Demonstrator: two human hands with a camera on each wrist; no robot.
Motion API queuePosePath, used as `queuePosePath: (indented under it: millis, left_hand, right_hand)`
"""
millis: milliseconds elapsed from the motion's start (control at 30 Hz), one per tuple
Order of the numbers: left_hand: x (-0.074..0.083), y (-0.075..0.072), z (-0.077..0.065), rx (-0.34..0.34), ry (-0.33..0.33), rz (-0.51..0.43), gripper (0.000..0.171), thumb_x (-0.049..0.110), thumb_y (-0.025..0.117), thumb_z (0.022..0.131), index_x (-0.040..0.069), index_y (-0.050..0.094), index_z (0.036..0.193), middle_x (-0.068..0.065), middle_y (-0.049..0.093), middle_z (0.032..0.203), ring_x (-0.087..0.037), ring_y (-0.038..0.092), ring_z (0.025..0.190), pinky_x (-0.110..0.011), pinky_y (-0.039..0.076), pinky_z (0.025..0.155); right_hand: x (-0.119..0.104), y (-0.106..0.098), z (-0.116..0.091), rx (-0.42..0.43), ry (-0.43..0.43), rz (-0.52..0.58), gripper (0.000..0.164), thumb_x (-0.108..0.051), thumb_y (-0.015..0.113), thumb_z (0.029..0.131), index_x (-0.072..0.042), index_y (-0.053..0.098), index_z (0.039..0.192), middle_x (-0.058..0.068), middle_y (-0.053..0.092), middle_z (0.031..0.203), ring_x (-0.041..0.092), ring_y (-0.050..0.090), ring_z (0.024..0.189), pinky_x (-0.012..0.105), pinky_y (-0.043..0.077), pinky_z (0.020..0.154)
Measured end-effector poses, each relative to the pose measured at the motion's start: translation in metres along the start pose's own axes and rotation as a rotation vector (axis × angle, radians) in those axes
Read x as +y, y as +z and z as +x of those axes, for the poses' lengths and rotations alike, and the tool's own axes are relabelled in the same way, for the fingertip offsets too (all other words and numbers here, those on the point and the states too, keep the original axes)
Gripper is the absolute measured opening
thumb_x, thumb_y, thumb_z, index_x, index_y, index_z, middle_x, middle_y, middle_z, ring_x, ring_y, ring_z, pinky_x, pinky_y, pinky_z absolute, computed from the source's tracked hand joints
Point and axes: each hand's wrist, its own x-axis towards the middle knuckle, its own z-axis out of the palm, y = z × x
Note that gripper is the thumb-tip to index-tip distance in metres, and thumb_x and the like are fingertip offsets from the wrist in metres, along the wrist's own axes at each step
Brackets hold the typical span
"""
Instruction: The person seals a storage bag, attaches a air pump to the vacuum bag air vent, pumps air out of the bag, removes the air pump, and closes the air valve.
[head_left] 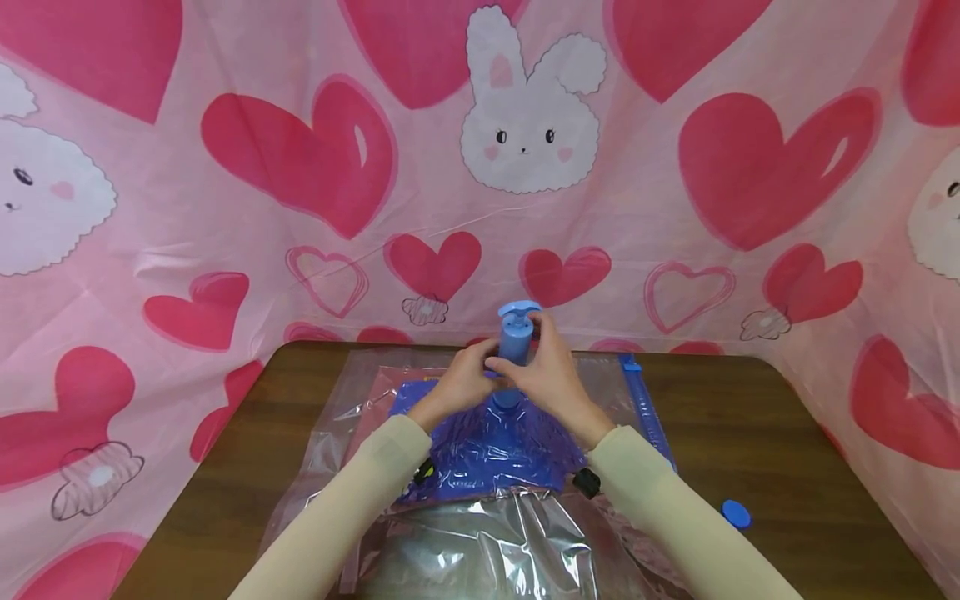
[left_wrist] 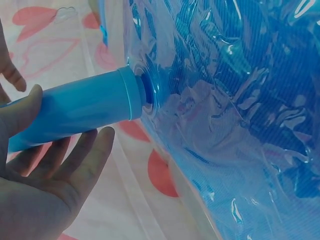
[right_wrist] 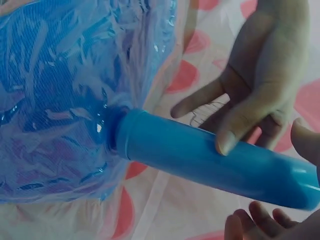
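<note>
A blue hand pump stands upright on the valve of a clear plastic vacuum bag, its light-blue handle slightly raised at the top. Inside the bag lies blue ribbed fabric. My left hand holds the pump's barrel from the left, thumb on one side and fingers on the other in the left wrist view. From the right, my right hand curls round the upper barrel, a finger close beneath the handle. Both wrist views show the pump's lower end against the bag's valve.
A blue round cap lies on the brown table to the right. The bag's blue zip strip runs along its right side. A pink curtain with hearts and rabbits hangs behind the table and at both sides.
</note>
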Motion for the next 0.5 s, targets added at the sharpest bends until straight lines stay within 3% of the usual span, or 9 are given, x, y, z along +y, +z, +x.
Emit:
queuePosePath:
  millis: [100, 233, 367, 500]
  left_hand:
    - [-0.0002, 0.0009, -0.0005, 0.008, 0.000, 0.005, 0.060, 0.004, 0.083, 0.091, 0.006, 0.059, 0.146, -0.014, 0.068, 0.135, -0.033, 0.065, 0.124, -0.050, 0.055, 0.099]
    - [0.0005, 0.0027, -0.0001, 0.010, -0.019, -0.016, 0.061, 0.008, 0.084, 0.091, 0.007, 0.059, 0.147, -0.014, 0.066, 0.137, -0.036, 0.065, 0.125, -0.054, 0.054, 0.099]
    - [-0.0003, 0.0035, -0.0005, 0.001, -0.036, -0.039, 0.061, 0.011, 0.084, 0.092, 0.008, 0.058, 0.147, -0.013, 0.065, 0.138, -0.039, 0.065, 0.125, -0.050, 0.056, 0.096]
    - [-0.0011, 0.0031, -0.0001, -0.008, -0.033, -0.038, 0.062, 0.010, 0.083, 0.092, 0.008, 0.057, 0.148, -0.013, 0.065, 0.136, -0.038, 0.066, 0.123, -0.048, 0.057, 0.095]
  right_hand:
    - [0.0029, 0.0050, 0.0001, 0.060, -0.035, -0.068, 0.086, -0.035, 0.090, 0.085, 0.001, 0.043, 0.147, 0.019, 0.057, 0.136, 0.036, 0.060, 0.117, 0.055, 0.052, 0.097]
    - [0.0056, 0.0060, 0.0015, 0.102, -0.072, -0.080, 0.072, -0.029, 0.090, 0.086, 0.001, 0.050, 0.139, 0.017, 0.059, 0.130, 0.035, 0.061, 0.117, 0.055, 0.052, 0.099]
    - [0.0052, 0.0030, 0.0029, 0.085, -0.072, -0.024, 0.071, -0.018, 0.090, 0.086, 0.001, 0.050, 0.141, 0.019, 0.060, 0.133, 0.036, 0.061, 0.118, 0.055, 0.051, 0.099]
    - [0.0052, -0.0021, 0.0036, 0.039, -0.068, 0.029, 0.077, -0.008, 0.086, 0.087, 0.000, 0.043, 0.151, 0.022, 0.056, 0.143, 0.038, 0.056, 0.130, 0.056, 0.050, 0.102]
